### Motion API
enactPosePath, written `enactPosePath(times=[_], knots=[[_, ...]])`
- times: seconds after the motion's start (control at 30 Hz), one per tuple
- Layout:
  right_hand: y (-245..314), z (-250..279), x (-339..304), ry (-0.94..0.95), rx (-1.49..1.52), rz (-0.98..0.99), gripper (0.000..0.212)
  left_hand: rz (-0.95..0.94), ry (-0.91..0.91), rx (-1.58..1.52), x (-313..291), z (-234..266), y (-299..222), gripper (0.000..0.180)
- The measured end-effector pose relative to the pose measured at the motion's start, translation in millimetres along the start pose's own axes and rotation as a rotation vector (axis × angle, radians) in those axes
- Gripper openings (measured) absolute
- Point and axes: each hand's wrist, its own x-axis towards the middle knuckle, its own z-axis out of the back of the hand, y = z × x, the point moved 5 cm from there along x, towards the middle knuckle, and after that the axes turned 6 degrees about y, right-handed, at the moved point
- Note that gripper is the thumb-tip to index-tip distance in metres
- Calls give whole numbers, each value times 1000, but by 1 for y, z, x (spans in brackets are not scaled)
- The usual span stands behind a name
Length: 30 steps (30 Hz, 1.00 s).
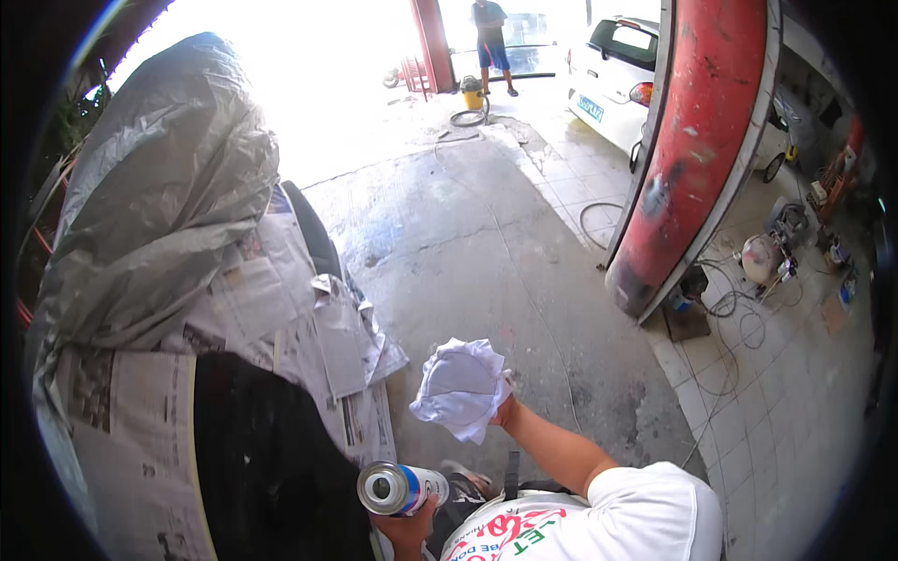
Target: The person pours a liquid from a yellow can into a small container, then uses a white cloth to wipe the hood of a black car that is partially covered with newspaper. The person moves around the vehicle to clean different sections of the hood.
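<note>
My left hand point(408, 531) is wrapped round a metal can point(402, 488) with a blue, white and red label. The can's round top, with an opening in its middle, faces up. It is close to the edge of a black painted panel point(271, 458). Farther forward, my right hand point(505, 409) is closed on a white cloth point(458, 385). The cloth spreads in a rounded shape with ruffled edges. Most of the right fingers are behind it, and whether anything lies under the cloth cannot be seen.
Newspaper sheets point(150, 421) and a grey plastic cover point(178, 187) wrap the vehicle on the left. A red pillar point(697, 140) stands right. Hoses and a compressor point(762, 257) lie beyond it. A white car point(613, 79), a yellow vacuum point(472, 93) and a person point(493, 42) are farther back.
</note>
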Motion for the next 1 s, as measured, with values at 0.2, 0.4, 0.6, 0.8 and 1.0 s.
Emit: enactPosePath(times=[0.2,0.4,0.6,0.8,1.0], knots=[[57,41,93,-15,11,52,72,-59,124,183,179,-44,38,97],[147,66,191,-53,-8,118,77,-103,163,149,375,-78,45,92],[258,111,273,-78,12,177,79,-123,147,193,536,-121,77,94],[441,161,364,-84,-60,128,81,-44,-76,231,664,-204,154,104],[607,187,490,-125,-158,-15,84,-21,-211,131,761,-273,168,105]])
